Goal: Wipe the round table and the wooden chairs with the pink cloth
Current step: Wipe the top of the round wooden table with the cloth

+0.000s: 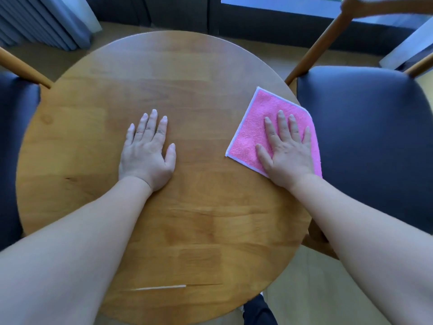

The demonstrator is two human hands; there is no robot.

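Note:
The round wooden table [178, 73] fills the middle of the view. A pink cloth [260, 118] with a white hem lies flat on its right side, one edge hanging slightly over the rim. My right hand [287, 148] presses flat on the cloth with fingers straight and spread. My left hand [146, 148] rests flat on the bare tabletop near the centre, fingers straight. A wooden chair with a dark seat [365, 137] stands at the right. Another chair [16, 127] shows at the left edge.
The right chair's wooden backrest posts [321, 48] rise at the upper right. A wooden arm of the left chair [23, 69] points toward the table. Grey curtains [46, 19] hang at the back left. Light wood floor [311, 296] shows at the lower right.

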